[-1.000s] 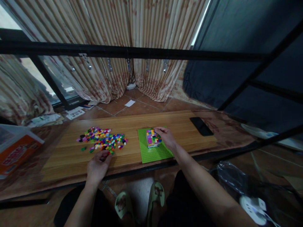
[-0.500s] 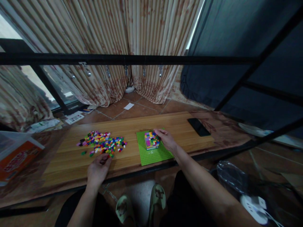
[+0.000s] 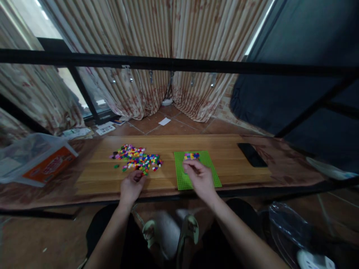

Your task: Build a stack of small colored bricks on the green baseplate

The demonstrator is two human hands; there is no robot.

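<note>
A loose pile of small coloured toy bricks [image 3: 140, 158] lies on the wooden board. My left hand [image 3: 131, 188] rests at the pile's near edge, thumb and fingers curled together in a pinch; whatever is between them is too small to tell. Right of the pile lies a green studded baseplate [image 3: 181, 181], bearing a small built block of multicoloured bricks [image 3: 192, 155]. Over the plate, just in front of that block, is my right hand [image 3: 201, 181]. Its thumb and forefinger are pinched, and the fingers cover most of the block's near side.
A black phone [image 3: 252, 154] lies toward the right of the wooden board [image 3: 98, 183]. At the left stands a clear plastic box [image 3: 39, 158] with an orange label. A dark metal bar [image 3: 157, 63] crosses beyond the board. Clear plastic wrapping [image 3: 288, 220] and a white power strip [image 3: 314, 259] are at lower right.
The view has turned left, so everything appears farther right. My right hand has moved from the block's right side to its near side. My left hand stays by the pile's near edge.
</note>
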